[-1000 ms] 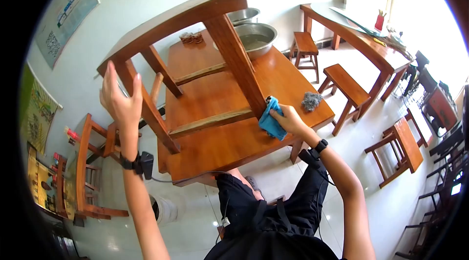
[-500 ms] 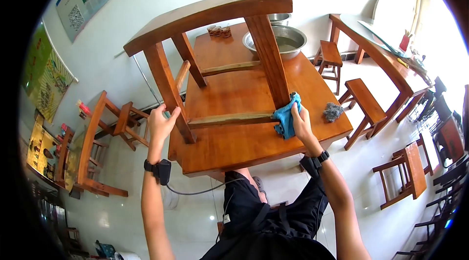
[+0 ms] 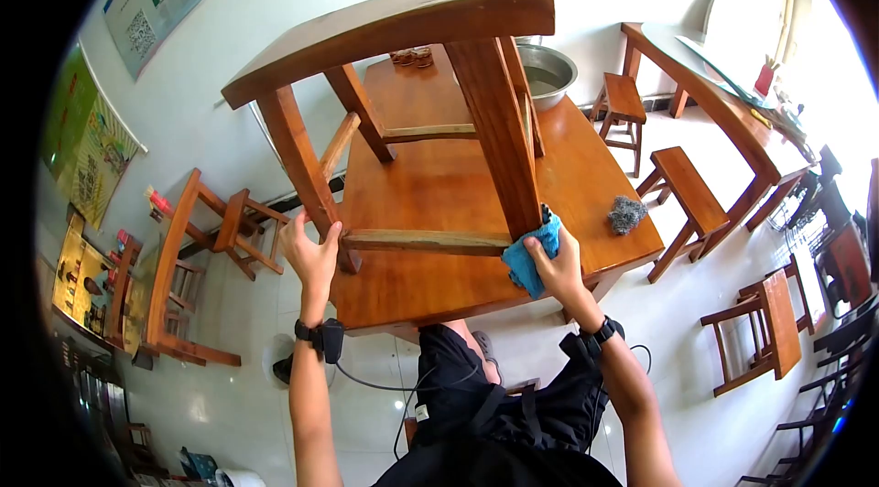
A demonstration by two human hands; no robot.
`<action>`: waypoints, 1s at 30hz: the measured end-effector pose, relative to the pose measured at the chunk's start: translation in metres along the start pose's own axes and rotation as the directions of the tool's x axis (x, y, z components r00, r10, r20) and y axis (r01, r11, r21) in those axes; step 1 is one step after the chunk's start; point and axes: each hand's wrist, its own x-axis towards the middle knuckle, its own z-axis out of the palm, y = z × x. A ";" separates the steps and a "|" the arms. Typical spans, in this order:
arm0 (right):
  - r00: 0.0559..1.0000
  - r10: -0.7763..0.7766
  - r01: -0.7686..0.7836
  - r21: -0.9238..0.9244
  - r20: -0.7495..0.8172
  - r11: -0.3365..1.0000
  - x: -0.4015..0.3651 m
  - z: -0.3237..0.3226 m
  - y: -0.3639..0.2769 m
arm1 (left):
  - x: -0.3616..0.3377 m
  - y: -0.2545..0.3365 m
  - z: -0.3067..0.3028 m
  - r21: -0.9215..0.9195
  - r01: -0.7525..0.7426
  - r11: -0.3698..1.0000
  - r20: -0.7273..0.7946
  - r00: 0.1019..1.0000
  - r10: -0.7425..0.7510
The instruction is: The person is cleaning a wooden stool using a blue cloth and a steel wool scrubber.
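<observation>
A wooden stool (image 3: pixel 394 16) stands upright on the brown wooden table (image 3: pixel 421 295), its curved seat on top. Around its near left leg, low down, my left hand (image 3: pixel 311 258) is closed. My right hand (image 3: pixel 560 263) presses a blue cloth (image 3: pixel 529 260) against the foot of the near right leg, where the lower rail (image 3: pixel 426 242) joins it. A grey scouring pad (image 3: pixel 626 214) lies on the table to the right of the cloth. Part of the cloth is hidden under my fingers.
Behind the stool, a metal basin (image 3: pixel 549 75) holds liquid, and small brown jars (image 3: pixel 412 58) stand near the wall. Stools (image 3: pixel 691 199) and another table (image 3: pixel 705 98) are on the right. More wooden furniture (image 3: pixel 169 267) stands at the left.
The stool has turned slightly and its near left leg has shifted left. My left hand has moved right and down a little. My right hand and the cloth have moved slightly lower.
</observation>
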 end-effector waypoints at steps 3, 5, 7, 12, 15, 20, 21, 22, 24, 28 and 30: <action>1.000 0.027 -0.027 0.062 0.003 0.998 -0.020 0.011 -0.011 | -0.002 -0.014 0.009 0.018 -0.038 0.999 -0.027 0.999 0.039; 0.998 -0.064 0.063 -0.032 -0.021 0.997 -0.033 0.018 -0.023 | -0.002 -0.024 0.012 -0.142 0.018 0.990 -0.024 0.999 -0.021; 0.997 -0.058 0.055 -0.051 -0.057 0.997 -0.042 0.025 -0.029 | 0.001 -0.027 0.010 -0.140 0.024 0.990 0.020 1.000 -0.021; 0.992 -0.057 0.048 -0.079 -0.110 0.996 -0.055 0.034 -0.038 | 0.007 -0.044 0.015 -0.209 0.063 0.976 0.084 0.995 -0.046; 0.989 -0.102 0.089 -0.126 -0.103 0.988 -0.063 0.039 -0.039 | 0.014 -0.040 0.017 -0.196 0.038 0.980 0.092 0.996 -0.020; 0.989 -0.060 0.031 -0.204 -0.136 0.978 -0.075 0.061 -0.047 | 0.033 -0.050 0.034 -0.205 0.006 0.979 0.122 0.992 0.020; 0.985 -0.078 0.041 -0.228 -0.153 0.973 -0.076 0.067 -0.045 | 0.038 -0.049 0.037 -0.162 -0.010 0.987 0.125 0.992 0.031; 0.984 -0.074 0.033 -0.246 -0.160 0.969 -0.075 0.073 -0.047 | 0.042 -0.053 0.043 -0.119 -0.027 0.992 0.131 0.991 0.043; 0.985 -0.044 -0.002 -0.266 -0.168 0.964 -0.072 0.082 -0.053 | 0.055 -0.057 0.058 -0.102 -0.030 0.994 0.138 0.989 0.044; 0.979 -0.077 0.021 -0.281 -0.190 0.959 -0.072 0.102 -0.051 | 0.078 -0.067 0.077 -0.114 0.014 0.993 0.209 0.978 0.011; 0.981 -0.083 0.027 -0.307 -0.174 0.951 -0.079 0.112 -0.051 | 0.083 -0.071 0.080 -0.100 0.024 0.995 0.231 0.973 0.000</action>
